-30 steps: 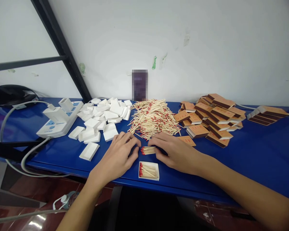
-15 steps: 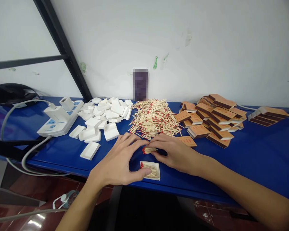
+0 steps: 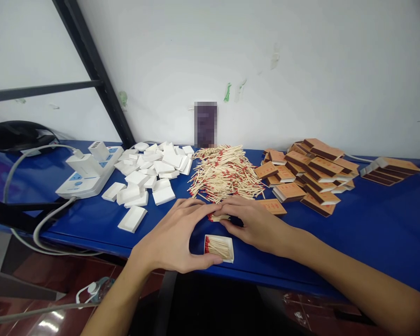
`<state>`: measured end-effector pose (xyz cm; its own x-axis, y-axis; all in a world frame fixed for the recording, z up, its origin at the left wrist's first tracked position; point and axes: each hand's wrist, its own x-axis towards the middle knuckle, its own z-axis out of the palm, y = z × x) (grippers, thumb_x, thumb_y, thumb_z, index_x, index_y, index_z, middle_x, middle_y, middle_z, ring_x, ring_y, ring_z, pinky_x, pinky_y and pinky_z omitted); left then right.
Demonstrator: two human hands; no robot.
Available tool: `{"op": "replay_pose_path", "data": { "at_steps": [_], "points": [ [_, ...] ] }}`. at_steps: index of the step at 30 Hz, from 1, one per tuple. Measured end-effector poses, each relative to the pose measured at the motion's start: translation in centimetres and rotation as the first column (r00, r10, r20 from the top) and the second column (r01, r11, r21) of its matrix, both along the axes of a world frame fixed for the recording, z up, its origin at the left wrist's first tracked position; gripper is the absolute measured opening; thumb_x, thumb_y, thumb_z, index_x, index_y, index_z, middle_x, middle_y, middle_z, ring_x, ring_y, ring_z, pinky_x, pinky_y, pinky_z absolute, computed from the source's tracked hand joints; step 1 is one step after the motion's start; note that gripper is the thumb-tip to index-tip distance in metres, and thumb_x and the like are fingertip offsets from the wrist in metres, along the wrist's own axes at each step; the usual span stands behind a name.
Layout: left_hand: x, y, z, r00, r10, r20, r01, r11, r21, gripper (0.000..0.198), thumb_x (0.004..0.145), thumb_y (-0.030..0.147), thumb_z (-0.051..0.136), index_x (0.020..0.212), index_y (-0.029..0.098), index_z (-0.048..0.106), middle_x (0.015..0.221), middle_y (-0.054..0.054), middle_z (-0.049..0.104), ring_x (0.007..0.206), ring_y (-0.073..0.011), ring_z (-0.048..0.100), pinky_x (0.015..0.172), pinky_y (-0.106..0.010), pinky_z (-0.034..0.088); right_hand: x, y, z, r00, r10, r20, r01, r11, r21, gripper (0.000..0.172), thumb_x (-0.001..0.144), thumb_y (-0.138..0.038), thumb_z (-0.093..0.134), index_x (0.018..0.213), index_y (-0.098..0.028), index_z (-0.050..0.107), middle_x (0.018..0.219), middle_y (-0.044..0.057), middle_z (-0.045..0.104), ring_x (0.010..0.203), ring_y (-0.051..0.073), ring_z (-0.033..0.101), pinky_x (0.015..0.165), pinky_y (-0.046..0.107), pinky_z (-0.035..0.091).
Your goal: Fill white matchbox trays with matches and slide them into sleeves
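A white matchbox tray [image 3: 232, 247] lies near the table's front edge, partly filled with red-tipped matches [image 3: 217, 248]. My left hand [image 3: 175, 235] is open, thumb spread from its fingers. That thumb lies along the tray's front left side, and its fingertips reach to the right hand's fingers. Just behind the tray, my right hand [image 3: 248, 217] is closed around a small bundle of matches [image 3: 220, 217], heads pointing left. Part of the bundle is hidden by the fingers. A large heap of loose matches [image 3: 227, 172] lies beyond both hands.
Several white trays [image 3: 154, 163] are piled at left beside a white power strip [image 3: 87, 182] with cables. Orange-brown matchbox sleeves [image 3: 308, 168] are stacked at right, with another group [image 3: 388, 168] farther right. A pixelated dark rectangle [image 3: 206, 123] stands against the wall.
My left thumb has shifted from over the matches in the tray to its front side. The left fingers are lower over the bundle. My right hand keeps its grip almost in place.
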<state>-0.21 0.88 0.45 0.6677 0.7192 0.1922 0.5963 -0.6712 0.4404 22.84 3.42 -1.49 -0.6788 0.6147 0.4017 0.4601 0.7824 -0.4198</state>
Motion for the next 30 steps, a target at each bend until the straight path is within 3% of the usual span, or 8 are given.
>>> {"op": "replay_pose_path", "data": {
  "at_steps": [9, 17, 23, 30],
  "points": [
    [0.11, -0.08, 0.09, 1.000, -0.022, 0.019, 0.022, 0.999, 0.026, 0.077, 0.073, 0.049, 0.077, 0.139, 0.024, 0.045, 0.135, -0.010, 0.057, 0.127, -0.0320, 0.047, 0.111, -0.051, 0.037, -0.15, -0.18, 0.03, 0.999, -0.032, -0.013, 0.033, 0.999, 0.017, 0.018, 0.088, -0.006, 0.054, 0.093, -0.019, 0.066, 0.088, 0.005, 0.066, 0.081, 0.017, 0.061, 0.074, 0.031, 0.050],
    [0.17, -0.06, -0.13, 1.000, -0.015, 0.010, 0.015, 0.999, 0.033, 0.088, 0.069, 0.051, 0.079, 0.144, 0.025, 0.041, 0.135, -0.010, 0.057, 0.128, -0.0340, 0.047, 0.109, -0.053, 0.038, -0.11, 0.01, 0.02, 0.999, -0.030, -0.043, 0.030, 1.000, 0.002, 0.015, 0.088, -0.006, 0.057, 0.092, -0.019, 0.066, 0.090, 0.004, 0.067, 0.082, 0.016, 0.063, 0.075, 0.029, 0.050],
    [0.31, -0.10, -0.16, 1.000, 0.004, 0.013, -0.004, 0.999, 0.044, 0.075, 0.076, 0.045, 0.075, 0.141, 0.025, 0.044, 0.135, -0.008, 0.059, 0.127, -0.0310, 0.049, 0.111, -0.050, 0.036, -0.14, -0.04, 0.01, 0.998, -0.054, -0.037, 0.055, 0.998, 0.017, 0.013, 0.089, -0.009, 0.059, 0.090, -0.018, 0.067, 0.085, 0.004, 0.069, 0.080, 0.017, 0.063, 0.076, 0.030, 0.050],
    [0.39, 0.21, -0.24, 0.999, 0.039, 0.017, -0.040, 0.998, 0.054, 0.069, 0.080, 0.056, 0.071, 0.138, 0.025, 0.049, 0.130, -0.007, 0.062, 0.124, -0.0299, 0.052, 0.108, -0.048, 0.039, 0.00, 0.03, -0.08, 0.997, -0.056, -0.054, 0.058, 0.998, 0.035, 0.015, 0.089, -0.009, 0.057, 0.091, -0.019, 0.068, 0.086, 0.004, 0.071, 0.080, 0.017, 0.065, 0.074, 0.031, 0.052]
  ]
}}
